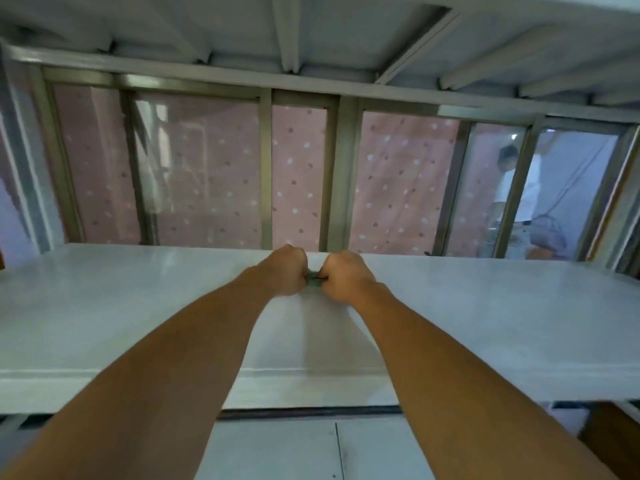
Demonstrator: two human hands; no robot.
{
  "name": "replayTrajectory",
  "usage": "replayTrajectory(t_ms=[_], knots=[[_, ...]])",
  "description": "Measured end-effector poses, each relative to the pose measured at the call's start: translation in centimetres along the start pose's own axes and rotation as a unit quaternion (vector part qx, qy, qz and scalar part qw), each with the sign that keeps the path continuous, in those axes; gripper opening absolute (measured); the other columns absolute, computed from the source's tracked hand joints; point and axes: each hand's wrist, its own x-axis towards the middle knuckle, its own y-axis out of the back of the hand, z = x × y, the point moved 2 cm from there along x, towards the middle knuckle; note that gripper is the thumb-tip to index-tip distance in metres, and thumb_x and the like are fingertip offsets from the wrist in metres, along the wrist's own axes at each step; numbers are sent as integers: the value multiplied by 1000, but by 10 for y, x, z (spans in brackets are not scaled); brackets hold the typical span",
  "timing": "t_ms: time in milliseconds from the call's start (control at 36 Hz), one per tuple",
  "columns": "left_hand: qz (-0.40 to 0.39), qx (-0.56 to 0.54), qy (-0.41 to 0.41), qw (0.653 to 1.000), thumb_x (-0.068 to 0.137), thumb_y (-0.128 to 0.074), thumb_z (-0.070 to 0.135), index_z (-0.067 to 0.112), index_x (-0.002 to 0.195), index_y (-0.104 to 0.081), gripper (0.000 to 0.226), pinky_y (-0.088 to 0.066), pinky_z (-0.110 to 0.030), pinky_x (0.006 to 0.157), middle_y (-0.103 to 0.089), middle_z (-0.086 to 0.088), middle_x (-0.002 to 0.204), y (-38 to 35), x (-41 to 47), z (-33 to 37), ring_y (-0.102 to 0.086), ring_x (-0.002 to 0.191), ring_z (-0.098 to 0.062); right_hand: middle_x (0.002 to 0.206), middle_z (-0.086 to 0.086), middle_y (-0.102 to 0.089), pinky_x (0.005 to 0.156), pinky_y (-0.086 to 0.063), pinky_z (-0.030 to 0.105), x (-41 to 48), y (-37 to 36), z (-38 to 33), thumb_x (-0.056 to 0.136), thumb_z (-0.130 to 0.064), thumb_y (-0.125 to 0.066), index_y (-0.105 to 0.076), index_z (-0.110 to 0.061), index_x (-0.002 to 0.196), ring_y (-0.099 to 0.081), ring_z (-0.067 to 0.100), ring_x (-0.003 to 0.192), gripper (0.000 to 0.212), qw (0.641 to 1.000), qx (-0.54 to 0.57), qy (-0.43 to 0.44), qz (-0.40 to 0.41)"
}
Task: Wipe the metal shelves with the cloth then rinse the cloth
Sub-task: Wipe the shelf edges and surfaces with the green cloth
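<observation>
Head view: the left hand [285,270] and the right hand [346,277] are gripping a small green cloth [314,276] on a white metal shelf [138,306].
Both hands are sitting side by side near the back edge of the shelf, with the fingers curling tight round the cloth, which is peeking out between the two fists. The bare arms are reaching across the shelf and hiding part of it. An upper shelf [311,36] is hanging overhead. Behind, a metal window frame [266,168] is standing with a pink spotted curtain [298,174] showing through the glass. A person [516,188] in a white top is standing on the right, past the glass.
</observation>
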Motion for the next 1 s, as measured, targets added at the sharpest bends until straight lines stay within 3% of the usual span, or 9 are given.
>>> replayTrajectory(t_ms=[83, 222, 444, 528, 583, 806, 1000], knots=[[-6, 9, -24, 1000, 83, -63, 16, 6, 90, -75, 17, -41, -31, 67, -65, -14, 86, 8, -35, 7, -62, 84, -31, 112, 17, -68, 90, -53, 36, -33, 8, -14, 87, -20, -62, -75, -13, 112, -63, 35, 101, 28, 1000, -10, -8, 9], [-11, 11, -27, 1000, 83, -61, 18, 16, 69, -62, 14, -40, -31, 65, -51, -2, 70, 18, -90, 11, -53, 75, -25, 98, 9, -70, 80, -57, 34, -80, 15, -40, 84, -23, -62, -79, -21, 98, -62, 29, 86, 22, 999, -26, -28, 7], [-4, -22, -25, 999, 87, -62, 15, 9, 76, -69, 15, -38, -27, 58, -53, -3, 67, 33, -165, 8, -49, 65, -18, 85, 6, -69, 72, -58, 33, -140, 32, -84, 84, -19, -63, -79, -18, 95, -60, 22, 73, 20, 998, -51, -27, -6], [-6, -29, -19, 999, 87, -60, 12, 17, 57, -54, 31, -35, -26, 55, -51, -4, 65, 39, -188, 4, -51, 67, -20, 83, 7, -69, 61, -52, 28, -154, 36, -100, 84, -13, -60, -80, -17, 93, -59, 22, 70, 22, 998, -58, -21, -16], [-8, -33, -11, 999, 88, -59, 11, 18, 55, -52, 35, -35, -27, 54, -50, -4, 66, 44, -202, -2, -50, 68, -21, 81, 7, -65, 57, -48, 27, -161, 39, -114, 84, -11, -60, -78, -16, 92, -56, 21, 67, 21, 998, -60, -20, -22], [6, -21, 10, 1000, 89, -60, 13, 8, 87, -73, 14, -42, -30, 58, -54, -5, 74, 55, -238, -23, -53, 70, -21, 81, 7, -61, 58, -44, 29, -171, 37, -153, 88, -11, -59, -77, -14, 98, -53, 20, 67, 21, 997, -71, 3, -31], [15, -27, 44, 999, 88, -61, 13, 8, 91, -74, 14, -51, -32, 65, -58, -6, 78, 51, -228, -41, -58, 72, -23, 86, 6, -63, 59, -45, 26, -158, 26, -156, 91, -13, -57, -77, -17, 102, -54, 20, 69, 23, 997, -65, 21, -26]])
